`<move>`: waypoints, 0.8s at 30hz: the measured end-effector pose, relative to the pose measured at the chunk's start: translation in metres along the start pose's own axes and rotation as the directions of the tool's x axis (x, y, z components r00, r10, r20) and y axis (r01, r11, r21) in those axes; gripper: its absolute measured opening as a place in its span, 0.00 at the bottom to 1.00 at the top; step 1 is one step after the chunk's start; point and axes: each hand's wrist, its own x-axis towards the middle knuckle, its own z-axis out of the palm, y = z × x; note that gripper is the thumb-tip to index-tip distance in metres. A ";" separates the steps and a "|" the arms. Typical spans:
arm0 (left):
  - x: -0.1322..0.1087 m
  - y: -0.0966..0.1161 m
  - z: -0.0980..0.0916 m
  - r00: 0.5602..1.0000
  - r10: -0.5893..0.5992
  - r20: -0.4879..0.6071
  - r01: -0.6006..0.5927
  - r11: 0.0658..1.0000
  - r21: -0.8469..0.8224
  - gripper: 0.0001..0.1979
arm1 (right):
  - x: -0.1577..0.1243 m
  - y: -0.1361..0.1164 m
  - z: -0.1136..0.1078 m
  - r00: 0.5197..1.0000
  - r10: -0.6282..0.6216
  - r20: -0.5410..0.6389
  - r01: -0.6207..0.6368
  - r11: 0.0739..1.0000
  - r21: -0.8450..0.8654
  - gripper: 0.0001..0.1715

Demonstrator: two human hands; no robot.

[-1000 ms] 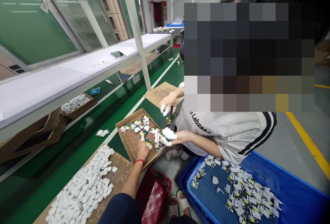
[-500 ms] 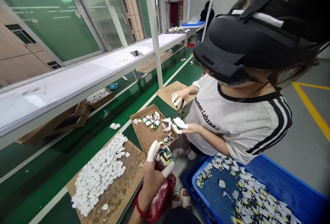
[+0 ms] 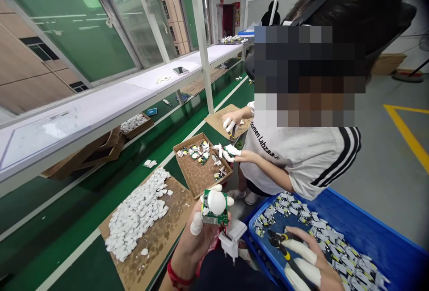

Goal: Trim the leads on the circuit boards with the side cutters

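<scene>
While the right hand (image 3: 306, 262) sits low at the near edge, fingers wrapped round a pair of black-handled cutters (image 3: 279, 242), it rests over the blue tray (image 3: 378, 246) of loose boards. Left hand (image 3: 208, 226) is up now, cot-covered fingertips pinched on a green circuit board (image 3: 214, 208), and a white plug casing (image 3: 232, 237) hangs just below it, seemingly on a short wire, though the link is hard to make out. Beside that hand, a cardboard sheet (image 3: 167, 233) carries a heap of white casings (image 3: 137, 215). Further on, a cardboard box (image 3: 197, 177) holds more boards, and a co-worker in a white T-shirt (image 3: 295, 157) works over it with both hands. Beyond, a long white shelf (image 3: 100, 103) runs under the windows
</scene>
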 end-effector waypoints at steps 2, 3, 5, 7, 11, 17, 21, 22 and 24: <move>-0.002 -0.002 0.001 0.995 -0.054 0.078 0.056 0.998 -0.017 0.42 | 0.025 -0.012 -0.014 0.997 -0.078 -0.025 0.077 0.996 -0.053 0.09; -0.004 -0.003 0.003 0.990 -0.084 0.111 0.087 0.996 -0.025 0.39 | 0.037 -0.019 -0.020 0.993 -0.117 -0.032 0.114 0.991 -0.076 0.11; -0.006 -0.005 0.007 0.976 -0.137 0.172 0.145 0.989 -0.035 0.35 | 0.057 -0.032 -0.030 0.982 -0.187 -0.030 0.182 0.975 -0.123 0.15; -0.008 -0.006 0.013 0.963 -0.146 0.225 0.158 0.987 -0.034 0.31 | 0.071 -0.043 -0.036 0.967 -0.254 -0.017 0.248 0.954 -0.167 0.13; -0.013 -0.002 0.021 0.970 -0.113 0.218 0.109 0.994 0.029 0.29 | 0.081 -0.054 -0.039 0.938 -0.341 0.066 0.346 0.898 -0.273 0.03; -0.017 0.005 0.030 0.991 -0.098 0.096 0.086 0.989 0.121 0.33 | 0.076 -0.056 -0.037 0.932 -0.335 0.134 0.361 0.863 -0.353 0.06; -0.018 0.006 0.033 0.988 -0.120 0.097 0.106 0.984 0.141 0.33 | 0.078 -0.059 -0.040 0.933 -0.330 0.146 0.360 0.880 -0.309 0.03; -0.018 0.006 0.034 0.986 -0.132 0.105 0.116 0.982 0.149 0.33 | 0.079 -0.059 -0.041 0.932 -0.333 0.142 0.361 0.887 -0.287 0.03; -0.019 0.006 0.035 0.980 -0.153 0.128 0.130 0.977 0.170 0.33 | 0.078 -0.059 -0.042 0.928 -0.343 0.143 0.370 0.893 -0.255 0.02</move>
